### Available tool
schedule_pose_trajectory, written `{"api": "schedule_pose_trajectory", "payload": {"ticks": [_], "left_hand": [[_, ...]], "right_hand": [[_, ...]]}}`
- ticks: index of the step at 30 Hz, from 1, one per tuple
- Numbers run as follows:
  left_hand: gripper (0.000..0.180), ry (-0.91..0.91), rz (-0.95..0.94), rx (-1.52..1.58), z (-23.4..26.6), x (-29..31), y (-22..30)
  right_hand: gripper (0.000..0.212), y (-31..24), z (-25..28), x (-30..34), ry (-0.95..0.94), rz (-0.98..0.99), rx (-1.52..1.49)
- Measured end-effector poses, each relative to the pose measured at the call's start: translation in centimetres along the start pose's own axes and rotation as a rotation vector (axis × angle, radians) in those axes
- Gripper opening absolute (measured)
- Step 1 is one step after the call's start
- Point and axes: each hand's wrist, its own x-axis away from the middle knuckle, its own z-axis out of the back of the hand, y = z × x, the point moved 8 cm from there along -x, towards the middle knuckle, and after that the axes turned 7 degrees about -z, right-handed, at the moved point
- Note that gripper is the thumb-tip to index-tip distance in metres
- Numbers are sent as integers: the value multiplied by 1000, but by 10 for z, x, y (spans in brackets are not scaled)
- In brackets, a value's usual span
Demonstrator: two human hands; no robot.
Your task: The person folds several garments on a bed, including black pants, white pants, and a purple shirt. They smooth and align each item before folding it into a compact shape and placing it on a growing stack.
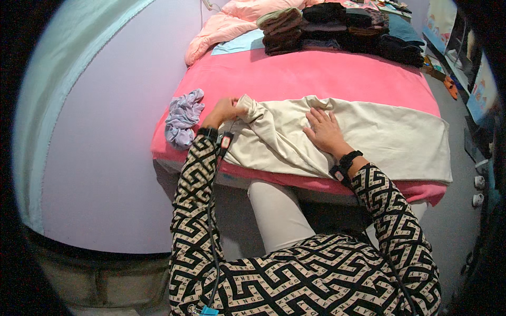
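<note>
A pair of cream trousers (pixel 390 134) lies lengthwise across the near part of the bed, the wide leg end smooth at the right. Towards the left the cloth is bunched and creased in diagonal folds. My left hand (pixel 227 109) has its fingers closed on the gathered upper left end. Flat on the middle of the trousers, near their far edge, rests my right hand (pixel 325 131) with fingers spread. A crumpled pale lilac cloth (pixel 183 118) sits just left of my left hand, apart from the trousers.
Under everything is a pink bed sheet (pixel 316 76). Stacks of folded dark clothes (pixel 332 31) line the far side, beside a peach quilt (pixel 211 37). A pale wall (pixel 105 131) borders the bed at left. Orange slippers (pixel 450 88) lie on the grey floor at right.
</note>
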Motion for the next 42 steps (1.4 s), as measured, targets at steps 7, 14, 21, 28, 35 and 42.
{"api": "schedule_pose_trajectory", "payload": {"ticks": [7, 14, 21, 28, 35, 42], "left_hand": [[43, -76, -27, 390, -20, 115, -87], [24, 81, 200, 552, -6, 149, -128], [60, 58, 159, 326, -21, 144, -88], [51, 137, -133, 604, -12, 136, -58], [61, 165, -32, 751, -15, 118, -113], [55, 337, 84, 369, -12, 114, -159]], "right_hand": [[61, -3, 3, 2, 43, 16, -26], [61, -3, 3, 1, 34, 5, -19], [60, 0, -1, 1, 37, 2, -5], [59, -2, -2, 2, 56, 20, 0], [60, -1, 1, 3, 31, -1, -32], [60, -4, -1, 2, 33, -8, -31]]}}
